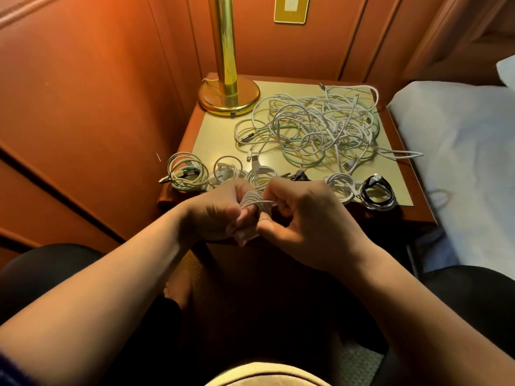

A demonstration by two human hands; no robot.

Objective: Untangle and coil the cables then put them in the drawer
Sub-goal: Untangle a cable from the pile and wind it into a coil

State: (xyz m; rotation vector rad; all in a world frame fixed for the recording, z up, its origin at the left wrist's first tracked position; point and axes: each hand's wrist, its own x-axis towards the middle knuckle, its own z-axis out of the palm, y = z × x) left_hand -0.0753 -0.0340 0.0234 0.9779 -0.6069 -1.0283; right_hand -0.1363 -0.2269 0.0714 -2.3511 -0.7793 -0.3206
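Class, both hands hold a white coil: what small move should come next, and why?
Probably set the white coil, pinched between left hand and right hand, beside the finished coils along the table's front edge; the tangled pile remains.

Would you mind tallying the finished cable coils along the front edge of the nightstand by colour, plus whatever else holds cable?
Coil of mixed white, green and tan cable: 1
White coils: 3
Black coil: 1
Dark coil, partly hidden behind the hands: 1
White coil in both hands' grip: 1
Tangled pile: 1
Total: 8
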